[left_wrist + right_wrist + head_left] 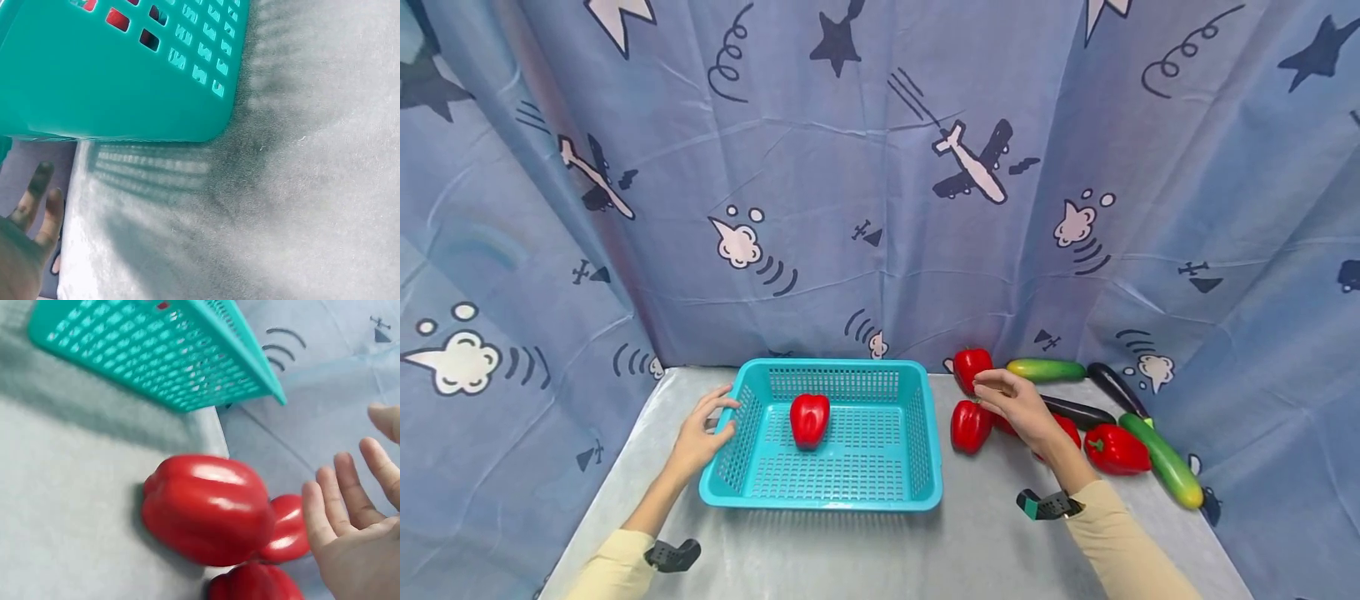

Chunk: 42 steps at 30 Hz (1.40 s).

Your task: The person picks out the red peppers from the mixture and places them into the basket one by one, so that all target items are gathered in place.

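A turquoise plastic basket stands on the table with one red bell pepper lying inside. At its left rim is my left hand, fingers spread and relaxed; whether they touch the rim cannot be told. In the left wrist view those fingers show beside the basket's perforated wall. My right hand hovers over the vegetables right of the basket, holding nothing, its fingers extended. Closest to it are a red bell pepper and another behind. The right wrist view shows the nearer pepper apart from the fingers.
On the right lie a dark eggplant, a second eggplant, a green-yellow cucumber-like vegetable, a longer one and a red bell pepper. A patterned blue curtain hangs behind the grey table.
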{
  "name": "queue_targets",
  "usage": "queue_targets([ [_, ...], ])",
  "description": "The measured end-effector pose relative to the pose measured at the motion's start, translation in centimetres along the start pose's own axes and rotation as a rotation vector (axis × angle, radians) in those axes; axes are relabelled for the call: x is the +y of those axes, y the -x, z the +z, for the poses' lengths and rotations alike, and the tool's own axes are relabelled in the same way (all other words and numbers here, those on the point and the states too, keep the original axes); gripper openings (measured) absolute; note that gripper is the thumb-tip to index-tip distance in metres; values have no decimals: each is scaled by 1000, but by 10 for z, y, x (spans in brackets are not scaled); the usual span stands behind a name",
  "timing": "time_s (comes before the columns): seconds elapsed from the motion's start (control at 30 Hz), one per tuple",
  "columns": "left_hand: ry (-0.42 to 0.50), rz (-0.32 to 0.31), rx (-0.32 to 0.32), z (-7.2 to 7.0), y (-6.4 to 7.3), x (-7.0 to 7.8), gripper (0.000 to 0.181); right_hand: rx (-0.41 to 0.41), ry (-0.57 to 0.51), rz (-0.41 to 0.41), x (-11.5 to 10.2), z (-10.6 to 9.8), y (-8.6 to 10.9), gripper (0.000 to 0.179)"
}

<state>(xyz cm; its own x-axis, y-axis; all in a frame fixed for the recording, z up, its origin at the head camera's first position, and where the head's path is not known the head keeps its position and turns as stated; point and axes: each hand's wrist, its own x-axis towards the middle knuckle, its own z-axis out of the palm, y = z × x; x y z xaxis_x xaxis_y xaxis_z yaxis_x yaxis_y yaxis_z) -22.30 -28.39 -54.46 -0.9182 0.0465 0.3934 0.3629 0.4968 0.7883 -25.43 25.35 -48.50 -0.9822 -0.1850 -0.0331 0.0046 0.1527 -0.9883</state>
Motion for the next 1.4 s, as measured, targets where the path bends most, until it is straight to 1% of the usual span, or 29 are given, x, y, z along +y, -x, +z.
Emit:
queue_targets([
  [0.1,-2,-12,-6,1,1,0,30,43,69,-6,8,-3,2,55],
  [0.2,-5,-14,-9,1,1,-1,29,67,128,-27,15,-4,4,60],
  [0.37,-6,-23,-7,2,1,-1,29,53,203,-95,27,-3,5,64],
  [0.43,-6,-32,-10,2,2,-1,29,52,224,-104,31,-2,6,66],
  [0.6,2,-53,-17,2,2,-1,30,37,226,-105,41,-3,8,74],
  [0.7,6,-59,-16,2,2,0,30,30,239,-123,45,-2,9,75],
  [0.93,32,-24,-6,2,3,0,31,43,243,-158,53,6,12,75],
  [1.13,30,-31,-3,2,3,-2,32,57,240,-170,59,11,14,77],
  [1.3,45,-7,12,3,3,-6,33,81,255,-177,63,16,14,77],
  [1.4,48,-11,8,3,3,-6,33,96,267,-173,64,19,13,78],
])
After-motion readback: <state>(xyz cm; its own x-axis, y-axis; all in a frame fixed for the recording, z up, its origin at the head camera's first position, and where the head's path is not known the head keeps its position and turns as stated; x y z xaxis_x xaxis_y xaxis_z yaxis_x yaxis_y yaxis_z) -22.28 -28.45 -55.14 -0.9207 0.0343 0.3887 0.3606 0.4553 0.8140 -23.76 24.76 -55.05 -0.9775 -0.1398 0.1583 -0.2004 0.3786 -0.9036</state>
